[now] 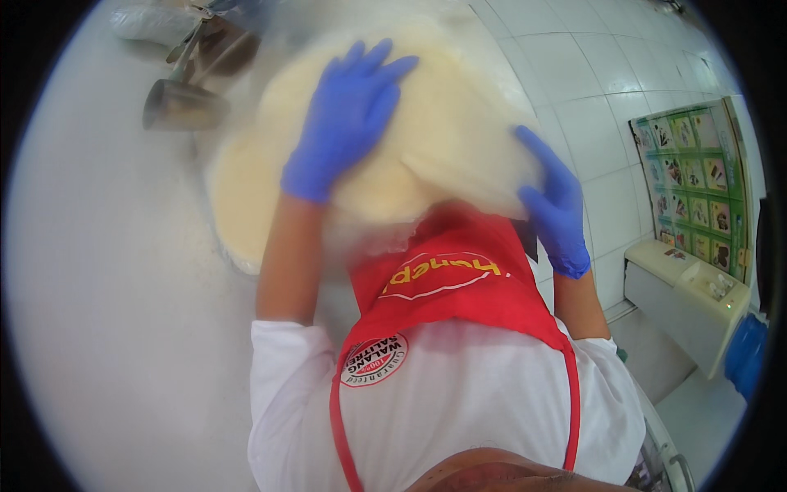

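Pale yellow, thin, round sheets (242, 193) lie overlapping on the table, with clear plastic around their edges. My left hand (348, 115), in a blue glove, rests flat on top of the sheets with its fingers extended. At the right side, a lifted, slightly blurred flap of a pale yellow sheet (484, 164) reaches my right hand (557, 205), also in a blue glove. The thumb and fingers of that hand curve round the flap's edge. Exactly how the fingertips meet it is hard to see.
The whitish table (123, 287) stretches to the left. A metal cup (184, 107) lies near dark utensils at the far left, beside a clear plastic bag (152, 25). To the right are white tiles (586, 123), a green picture board (697, 180) and a cream dispenser (684, 283) with a blue bottle (746, 357).
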Tool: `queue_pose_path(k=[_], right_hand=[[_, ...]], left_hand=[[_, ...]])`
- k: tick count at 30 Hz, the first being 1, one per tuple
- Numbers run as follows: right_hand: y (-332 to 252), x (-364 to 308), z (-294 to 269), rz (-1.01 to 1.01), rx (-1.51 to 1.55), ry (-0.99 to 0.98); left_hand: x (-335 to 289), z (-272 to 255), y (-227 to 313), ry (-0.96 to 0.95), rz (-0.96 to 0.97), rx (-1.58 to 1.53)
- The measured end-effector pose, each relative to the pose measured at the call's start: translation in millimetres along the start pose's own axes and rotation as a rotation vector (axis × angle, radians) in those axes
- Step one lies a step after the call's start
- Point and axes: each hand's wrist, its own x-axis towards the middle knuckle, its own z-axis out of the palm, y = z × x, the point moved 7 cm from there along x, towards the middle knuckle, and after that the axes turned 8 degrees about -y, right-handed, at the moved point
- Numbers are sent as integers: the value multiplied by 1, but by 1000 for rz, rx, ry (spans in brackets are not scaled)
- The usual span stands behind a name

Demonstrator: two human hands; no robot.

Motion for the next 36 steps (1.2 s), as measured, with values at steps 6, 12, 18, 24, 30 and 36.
queue_pose_path(k=[6,12,18,24,30,36], right_hand=[[9,-24,-41,-58,110,96],[-8,-60,-96,-131,192,28],[-86,0,18,-56,-41,-1004],[-126,51,138,-346,-440,-1240],[-120,98,243,-502,-569,-1268],[-95,92,297,-537,-426,-1306]], left_hand=[[1,-1,4,10,-5,8],[-6,1,0,20,-31,34],[-22,-28,65,12,262,-769],[-123,-39,62,-241,-86,-1234],[-277,-74,-10,602,-624,-1061],[-370,-99,-9,894,-892,-722]])
